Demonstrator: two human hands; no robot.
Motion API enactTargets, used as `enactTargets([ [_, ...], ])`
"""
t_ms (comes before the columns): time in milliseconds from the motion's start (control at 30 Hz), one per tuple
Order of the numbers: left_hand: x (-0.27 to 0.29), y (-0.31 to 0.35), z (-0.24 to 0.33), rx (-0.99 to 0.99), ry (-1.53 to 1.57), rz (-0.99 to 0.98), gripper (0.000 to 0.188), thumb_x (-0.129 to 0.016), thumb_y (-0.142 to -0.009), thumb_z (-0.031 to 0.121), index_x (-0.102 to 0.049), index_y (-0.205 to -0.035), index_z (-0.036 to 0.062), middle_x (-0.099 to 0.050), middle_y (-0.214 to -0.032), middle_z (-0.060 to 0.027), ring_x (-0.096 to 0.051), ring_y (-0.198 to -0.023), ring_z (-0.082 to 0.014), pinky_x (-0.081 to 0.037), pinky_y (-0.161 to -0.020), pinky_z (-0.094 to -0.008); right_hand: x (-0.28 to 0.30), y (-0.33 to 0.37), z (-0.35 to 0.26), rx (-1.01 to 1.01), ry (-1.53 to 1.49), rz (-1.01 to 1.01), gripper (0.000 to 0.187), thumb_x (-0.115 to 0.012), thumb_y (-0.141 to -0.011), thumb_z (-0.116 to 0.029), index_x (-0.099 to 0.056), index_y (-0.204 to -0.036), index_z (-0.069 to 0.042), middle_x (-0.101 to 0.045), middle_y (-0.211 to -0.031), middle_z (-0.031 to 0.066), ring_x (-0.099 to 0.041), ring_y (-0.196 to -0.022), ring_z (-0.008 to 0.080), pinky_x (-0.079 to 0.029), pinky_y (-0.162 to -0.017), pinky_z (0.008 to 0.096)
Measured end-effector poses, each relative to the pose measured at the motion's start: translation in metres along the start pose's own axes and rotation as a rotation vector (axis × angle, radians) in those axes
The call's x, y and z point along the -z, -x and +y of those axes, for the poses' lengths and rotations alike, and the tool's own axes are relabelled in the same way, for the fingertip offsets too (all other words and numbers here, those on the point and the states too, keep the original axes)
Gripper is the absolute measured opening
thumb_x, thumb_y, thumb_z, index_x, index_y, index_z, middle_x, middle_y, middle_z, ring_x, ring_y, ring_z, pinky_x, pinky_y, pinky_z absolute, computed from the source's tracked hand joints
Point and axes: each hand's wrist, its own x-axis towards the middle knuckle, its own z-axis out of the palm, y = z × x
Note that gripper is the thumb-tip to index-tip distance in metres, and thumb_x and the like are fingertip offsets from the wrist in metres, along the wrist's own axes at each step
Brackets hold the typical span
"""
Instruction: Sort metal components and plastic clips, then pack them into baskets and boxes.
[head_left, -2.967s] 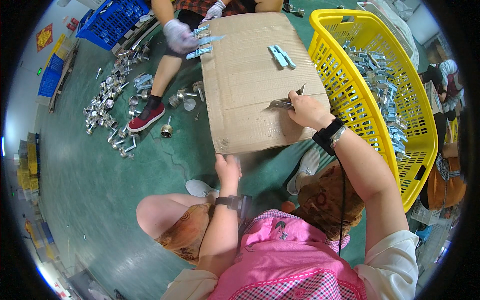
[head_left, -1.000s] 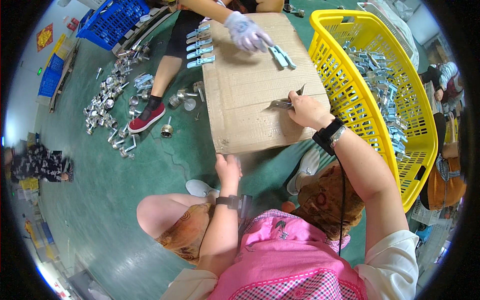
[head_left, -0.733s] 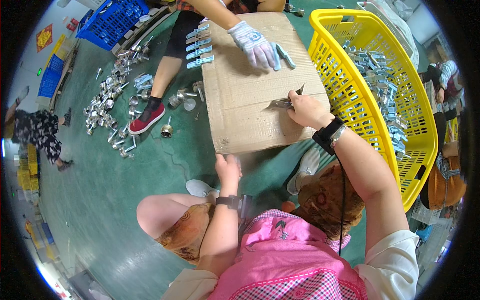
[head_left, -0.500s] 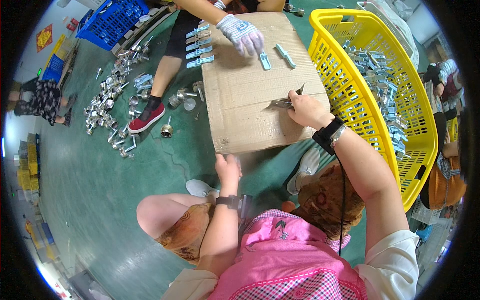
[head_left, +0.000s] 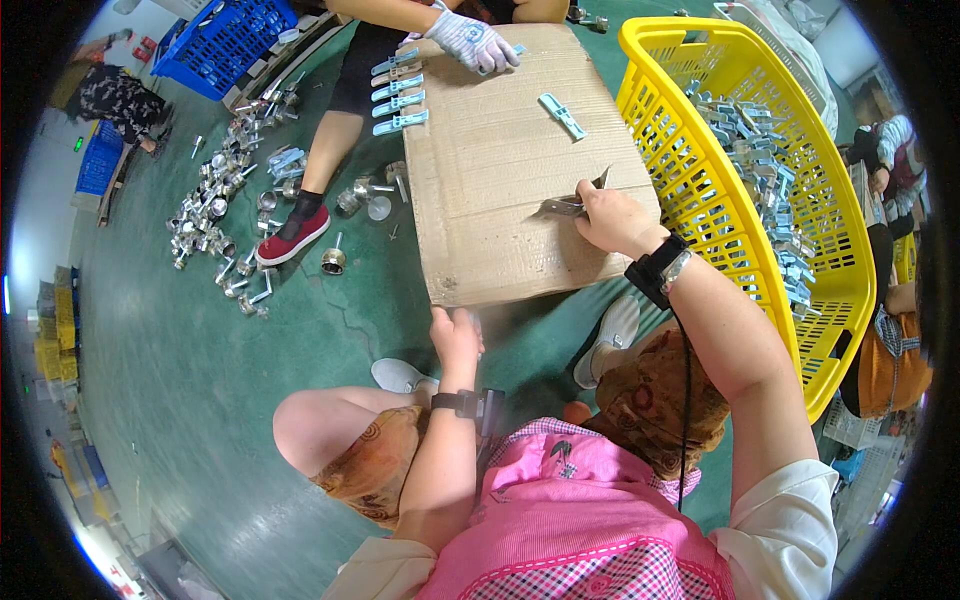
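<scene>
My right hand (head_left: 617, 220) rests low on the right part of a sheet of cardboard (head_left: 500, 220), its fingers closed on a V-shaped metal piece (head_left: 563, 207) with two thin, dark arms spread apart. At the cardboard's near left corner, my left hand (head_left: 457, 342) is closed; whatever its fingers hold is hidden. A loose light-blue clip (head_left: 562, 116) lies farther up the board. Several more light-blue clips (head_left: 400, 123) line the far left edge. Across from me, a co-worker's gloved hand (head_left: 473, 43) is at the far side, over a partly covered blue clip.
A yellow basket (head_left: 690, 165) stands against the board's right side, holding many blue and metal clips (head_left: 765, 185). Metal cup-shaped parts (head_left: 215, 200) are scattered on the green floor at left, near the co-worker's red shoe (head_left: 293, 238). A blue crate (head_left: 225, 50) sits behind.
The co-worker's gloved hand has moved away from me, and a blue clip has gone with it. The loose clip has shifted and turned slightly. My hands have stayed put.
</scene>
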Motion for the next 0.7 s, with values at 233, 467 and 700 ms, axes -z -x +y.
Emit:
enactTargets([
  [233,-0.0001,-0.0003,-0.0014,-0.007,0.007,0.0,0.031,-0.042,-0.085,0.006,-0.041,-0.116,0.0012,-0.049,-0.055,-0.0066,-0.045,-0.037,-0.0139,-0.036,-0.031,-0.0282,0.0035,0.0018,-0.0023,-0.004,0.013,-0.012,0.032,-0.056,-0.081,-0.019,-0.045,-0.102,0.003,-0.062,-0.085,0.0255,-0.061,-0.084,0.0408,-0.048,-0.074,0.0473],
  [467,-0.0001,0.0008,0.0006,0.002,0.009,0.0,0.028,-0.042,-0.085,0.007,-0.041,-0.113,0.0016,-0.049,-0.055,-0.0061,-0.045,-0.037,-0.0138,-0.037,-0.031,-0.0282,0.0024,0.0013,-0.0024,-0.004,0.012,-0.002,0.032,-0.055,-0.081,-0.019,-0.046,-0.103,0.002,-0.062,-0.085,0.0255,-0.061,-0.084,0.0408,-0.048,-0.074,0.0472],
  [700,-0.0003,0.0014,0.0007,-0.006,0.008,0.0,0.028,-0.042,-0.085,0.007,-0.042,-0.113,0.0021,-0.049,-0.055,-0.0062,-0.045,-0.037,-0.0135,-0.037,-0.031,-0.028,0.0022,0.0012,-0.0016,-0.002,0.014,-0.01,0.032,-0.055,-0.081,-0.019,-0.045,-0.103,0.002,-0.062,-0.086,0.0255,-0.061,-0.084,0.0403,-0.048,-0.074,0.0468],
])
